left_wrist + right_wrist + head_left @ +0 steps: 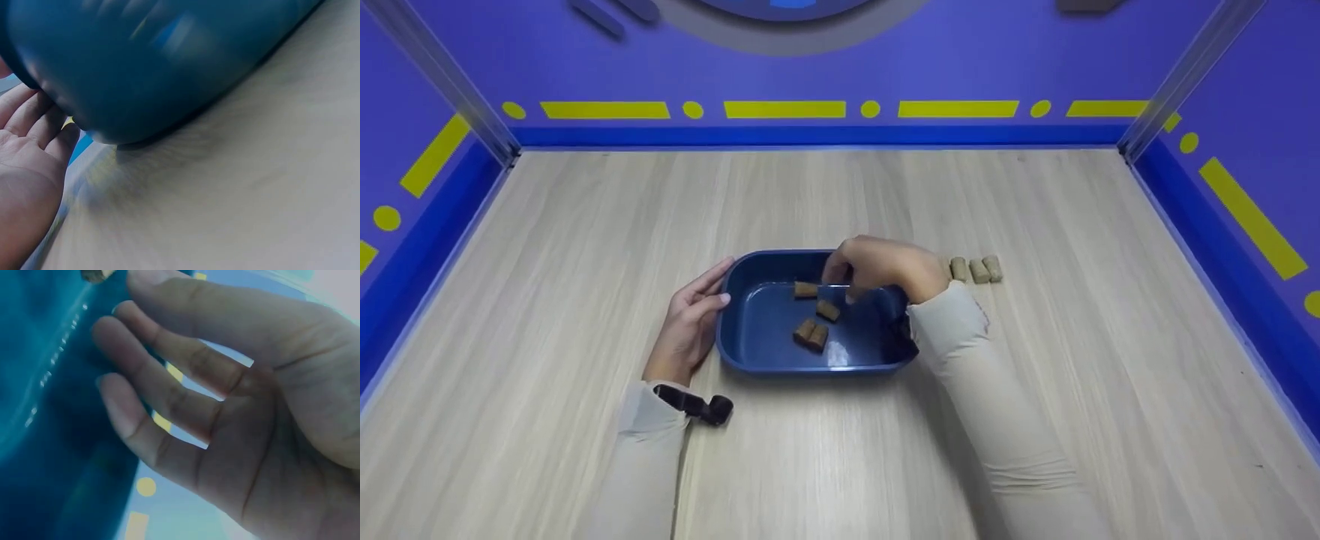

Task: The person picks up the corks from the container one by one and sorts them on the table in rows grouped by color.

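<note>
Blue container point(765, 337) placed on wooden table point(585, 225). Left end held by left hand point(688, 322): thumb tip set at rim, fingers laid against outer wall. Right hand point(889, 266) positioned over far right part of container, fingertips inside, fingers loosely bent, grip relaxed. Four corks point(828, 310) contained: one near far wall, just left of right fingertips; one nearer middle; two touching, side by side, toward front wall. Three more corks point(979, 271) grouped on table, right of container, beyond right wrist.
</note>
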The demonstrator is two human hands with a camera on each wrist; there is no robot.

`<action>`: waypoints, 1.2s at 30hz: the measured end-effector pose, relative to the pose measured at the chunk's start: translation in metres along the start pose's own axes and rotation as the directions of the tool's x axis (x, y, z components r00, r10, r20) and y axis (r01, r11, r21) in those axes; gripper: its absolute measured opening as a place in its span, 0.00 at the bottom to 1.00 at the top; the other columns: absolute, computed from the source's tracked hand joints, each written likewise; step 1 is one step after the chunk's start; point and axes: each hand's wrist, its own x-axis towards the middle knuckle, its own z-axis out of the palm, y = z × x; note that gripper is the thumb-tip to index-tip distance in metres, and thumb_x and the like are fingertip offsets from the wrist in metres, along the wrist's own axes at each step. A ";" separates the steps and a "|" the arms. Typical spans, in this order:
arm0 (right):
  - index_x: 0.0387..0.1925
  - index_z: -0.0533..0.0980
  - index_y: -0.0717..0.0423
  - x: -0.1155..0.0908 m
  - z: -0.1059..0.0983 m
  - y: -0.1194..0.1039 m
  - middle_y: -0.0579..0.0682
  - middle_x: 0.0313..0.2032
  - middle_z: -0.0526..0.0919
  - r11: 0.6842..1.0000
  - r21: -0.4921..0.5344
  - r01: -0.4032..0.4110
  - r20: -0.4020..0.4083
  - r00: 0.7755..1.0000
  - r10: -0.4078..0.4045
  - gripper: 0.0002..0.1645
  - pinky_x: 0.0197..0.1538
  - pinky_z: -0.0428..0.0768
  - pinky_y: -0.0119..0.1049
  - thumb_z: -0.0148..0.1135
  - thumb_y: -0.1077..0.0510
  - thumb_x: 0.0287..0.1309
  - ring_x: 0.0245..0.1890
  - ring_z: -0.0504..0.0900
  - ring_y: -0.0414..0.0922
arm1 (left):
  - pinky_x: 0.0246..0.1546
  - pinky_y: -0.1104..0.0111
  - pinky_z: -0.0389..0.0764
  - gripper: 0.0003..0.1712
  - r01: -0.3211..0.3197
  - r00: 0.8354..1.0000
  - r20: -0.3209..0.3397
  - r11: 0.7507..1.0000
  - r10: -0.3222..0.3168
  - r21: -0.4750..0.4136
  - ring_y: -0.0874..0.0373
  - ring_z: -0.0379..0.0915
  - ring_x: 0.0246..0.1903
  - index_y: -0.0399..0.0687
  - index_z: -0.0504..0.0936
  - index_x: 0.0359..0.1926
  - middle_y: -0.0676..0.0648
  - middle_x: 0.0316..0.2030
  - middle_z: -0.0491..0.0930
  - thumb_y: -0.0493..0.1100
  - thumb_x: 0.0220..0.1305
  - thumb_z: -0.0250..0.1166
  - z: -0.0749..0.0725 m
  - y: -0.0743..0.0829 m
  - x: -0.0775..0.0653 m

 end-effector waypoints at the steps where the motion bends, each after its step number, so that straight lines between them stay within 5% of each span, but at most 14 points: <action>1: 0.50 0.81 0.55 0.002 0.002 -0.002 0.54 0.48 0.84 1.000 -0.006 -0.011 0.014 1.000 0.011 0.25 0.53 0.80 0.40 0.68 0.70 0.47 0.50 0.81 0.48 | 0.60 0.74 0.72 0.34 0.000 1.000 -0.002 1.000 0.000 0.003 0.63 0.71 0.60 0.22 0.56 0.67 0.43 0.61 0.74 0.21 0.58 0.49 0.000 0.000 0.000; 12: 0.44 0.83 0.46 0.018 0.019 -0.010 0.46 0.43 0.84 0.991 -0.082 -0.107 0.051 0.992 0.111 0.24 0.48 0.80 0.38 0.72 0.68 0.42 0.42 0.79 0.42 | 0.61 0.74 0.71 0.33 0.001 1.000 -0.011 1.000 0.000 0.015 0.61 0.68 0.63 0.25 0.61 0.66 0.39 0.65 0.69 0.21 0.57 0.48 0.000 0.001 0.001; 19: 0.32 0.84 0.52 0.024 0.024 -0.008 0.43 0.27 0.79 0.996 -0.088 -0.031 0.033 0.999 0.034 0.13 0.31 0.72 0.29 0.70 0.70 0.43 0.27 0.72 0.39 | 0.61 0.74 0.71 0.33 -0.011 1.000 -0.008 1.000 0.012 0.014 0.63 0.70 0.61 0.23 0.59 0.66 0.41 0.62 0.73 0.21 0.57 0.49 0.001 0.001 0.001; 25: 0.28 0.82 0.56 0.019 0.021 -0.006 0.43 0.27 0.79 0.998 -0.040 0.051 0.031 0.998 -0.049 0.11 0.30 0.70 0.28 0.65 0.73 0.44 0.27 0.71 0.38 | 0.60 0.74 0.71 0.34 -0.011 1.000 0.006 1.000 0.011 0.012 0.64 0.71 0.59 0.22 0.57 0.67 0.44 0.60 0.76 0.21 0.57 0.49 0.002 0.000 0.001; 36: 0.47 0.83 0.57 -0.010 -0.005 -0.004 0.50 0.43 0.85 0.995 0.027 0.091 -0.097 0.991 -0.088 0.21 0.33 0.75 0.28 0.63 0.69 0.47 0.31 0.75 0.40 | 0.58 0.74 0.73 0.34 0.002 1.000 -0.002 1.000 -0.002 0.005 0.64 0.72 0.59 0.22 0.56 0.67 0.44 0.61 0.75 0.21 0.58 0.49 0.000 0.000 0.001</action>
